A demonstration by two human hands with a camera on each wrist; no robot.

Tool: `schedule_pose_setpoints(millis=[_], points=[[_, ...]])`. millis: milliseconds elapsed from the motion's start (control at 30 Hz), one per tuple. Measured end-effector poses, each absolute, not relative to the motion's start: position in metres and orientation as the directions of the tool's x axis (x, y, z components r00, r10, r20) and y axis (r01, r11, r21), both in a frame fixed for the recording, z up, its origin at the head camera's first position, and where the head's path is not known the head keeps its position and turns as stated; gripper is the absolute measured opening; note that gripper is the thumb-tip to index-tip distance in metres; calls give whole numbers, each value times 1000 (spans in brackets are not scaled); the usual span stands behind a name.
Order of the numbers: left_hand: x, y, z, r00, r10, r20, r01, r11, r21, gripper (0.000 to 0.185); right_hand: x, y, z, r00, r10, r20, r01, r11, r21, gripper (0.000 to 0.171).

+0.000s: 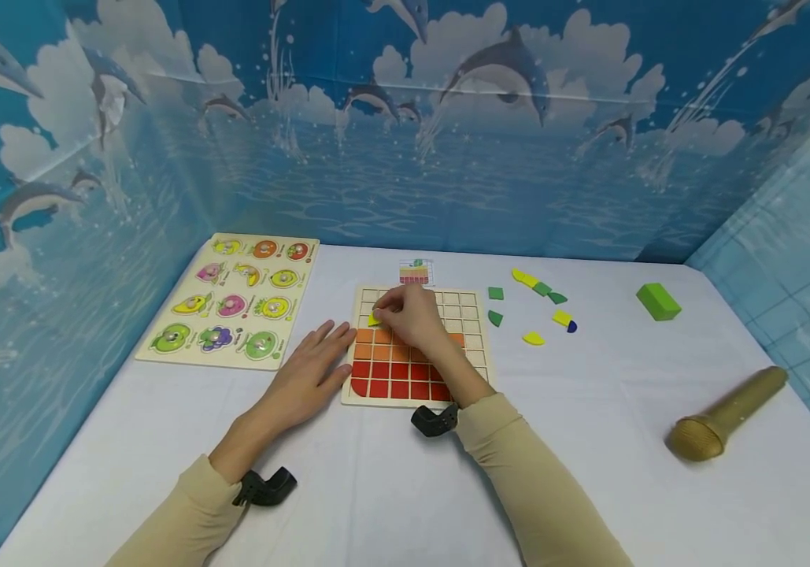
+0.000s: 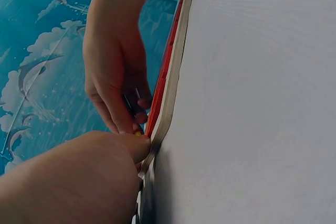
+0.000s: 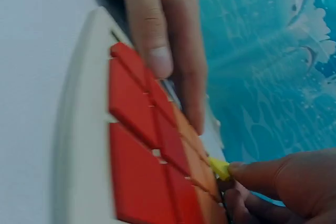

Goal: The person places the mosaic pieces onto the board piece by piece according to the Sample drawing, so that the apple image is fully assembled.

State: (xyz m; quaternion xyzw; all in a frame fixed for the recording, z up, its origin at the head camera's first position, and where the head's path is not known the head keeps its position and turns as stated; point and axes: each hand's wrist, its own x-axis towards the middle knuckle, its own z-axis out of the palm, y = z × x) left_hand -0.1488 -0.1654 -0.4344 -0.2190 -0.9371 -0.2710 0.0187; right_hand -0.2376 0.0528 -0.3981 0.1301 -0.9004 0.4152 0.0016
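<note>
A wooden grid board (image 1: pixel 474 326) lies in the middle of the table, with red tiles (image 1: pixel 399 390) in its near rows and orange tiles (image 1: pixel 381 352) above them. My right hand (image 1: pixel 415 315) reaches over the board and pinches a small yellow tile (image 1: pixel 373 320) between thumb and fingers, just past the orange rows at the left side. The right wrist view shows this yellow tile (image 3: pixel 219 168) at the thumb tip. My left hand (image 1: pixel 311 379) rests at the board's left edge with its fingers extended, the thumb right at the red tiles.
Loose green (image 1: pixel 495 294) and yellow tiles (image 1: pixel 534 339) lie right of the board. A small pattern card (image 1: pixel 416 272) is behind it. A fruit puzzle board (image 1: pixel 263 303) lies on the left. Farther right are a green block (image 1: pixel 658 302) and a gold microphone (image 1: pixel 723 416).
</note>
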Motion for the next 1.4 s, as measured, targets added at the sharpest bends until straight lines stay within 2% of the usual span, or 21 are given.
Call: schedule_pose_setpoints(millis=[233, 700, 1000, 1400], points=[[-149, -166, -434, -906, 395, 150, 414, 759, 502, 63, -234, 43, -406, -958, -234, 165, -280, 645, -711, 8], [-152, -163, -437, -908, 396, 136, 408, 763, 502, 63, -229, 40, -413, -922, -279, 267, -386, 661, -644, 18], [-151, -162, -435, -906, 401, 135, 412, 764, 496, 63, -229, 42, -416, -904, -302, 303, -428, 668, -610, 12], [-149, -165, -433, -909, 395, 135, 407, 766, 497, 62, -237, 65, -403, -915, -226, 334, -398, 638, -659, 14]])
